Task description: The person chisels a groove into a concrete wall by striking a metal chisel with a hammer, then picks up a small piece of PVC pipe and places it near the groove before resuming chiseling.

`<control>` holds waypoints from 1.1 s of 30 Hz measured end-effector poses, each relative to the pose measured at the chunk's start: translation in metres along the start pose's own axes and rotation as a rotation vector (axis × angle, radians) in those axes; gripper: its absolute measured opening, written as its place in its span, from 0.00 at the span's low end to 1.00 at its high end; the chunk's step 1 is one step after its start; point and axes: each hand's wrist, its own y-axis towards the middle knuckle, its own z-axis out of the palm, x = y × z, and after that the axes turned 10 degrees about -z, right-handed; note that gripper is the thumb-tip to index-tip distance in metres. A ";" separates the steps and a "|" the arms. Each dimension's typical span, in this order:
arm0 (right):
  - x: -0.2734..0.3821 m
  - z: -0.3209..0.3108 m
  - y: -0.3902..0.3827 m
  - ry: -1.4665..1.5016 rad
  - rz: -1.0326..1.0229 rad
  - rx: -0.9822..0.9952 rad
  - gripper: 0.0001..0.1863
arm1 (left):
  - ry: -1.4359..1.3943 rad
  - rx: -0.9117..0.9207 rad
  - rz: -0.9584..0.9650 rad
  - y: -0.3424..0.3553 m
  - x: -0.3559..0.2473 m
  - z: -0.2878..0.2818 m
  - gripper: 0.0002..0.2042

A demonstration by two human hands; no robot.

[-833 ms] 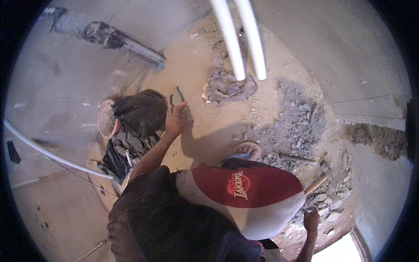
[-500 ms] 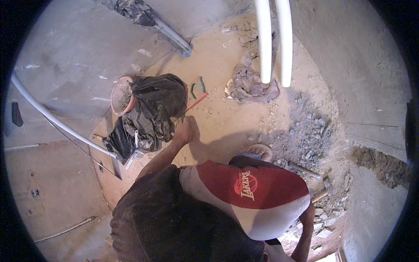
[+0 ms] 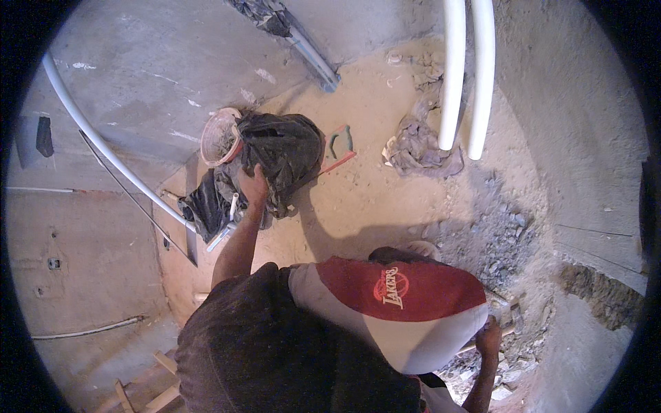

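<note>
My left hand (image 3: 254,186) reaches over a crumpled black plastic bag (image 3: 286,148), its thumb and fingers apart against the plastic. Beside the bag leans a pinkish bucket (image 3: 205,146) with grey material inside. At the right, my right hand (image 3: 489,337) is closed around the wooden handle of a hammer (image 3: 508,331), near my knee in red and white shorts. The hammer's head is hard to make out against the rubble. A saw with a green handle and red frame (image 3: 339,163) lies on the floor just right of the bag.
Two white pipes (image 3: 452,76) hang down at the upper right, above a crumpled cloth (image 3: 427,148). Broken rubble (image 3: 506,234) covers the floor along the right wall. A long pale pipe (image 3: 113,160) curves along the left wall. Wooden pieces (image 3: 164,398) lie at lower left.
My left hand has moved from the floor by the bag's right side up onto the bag. My right hand stays at the hammer handle; the view has shifted slightly.
</note>
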 end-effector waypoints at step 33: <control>-0.040 -0.011 0.002 -0.101 0.191 -0.157 0.25 | 0.119 0.406 0.170 0.018 -0.102 -0.035 0.14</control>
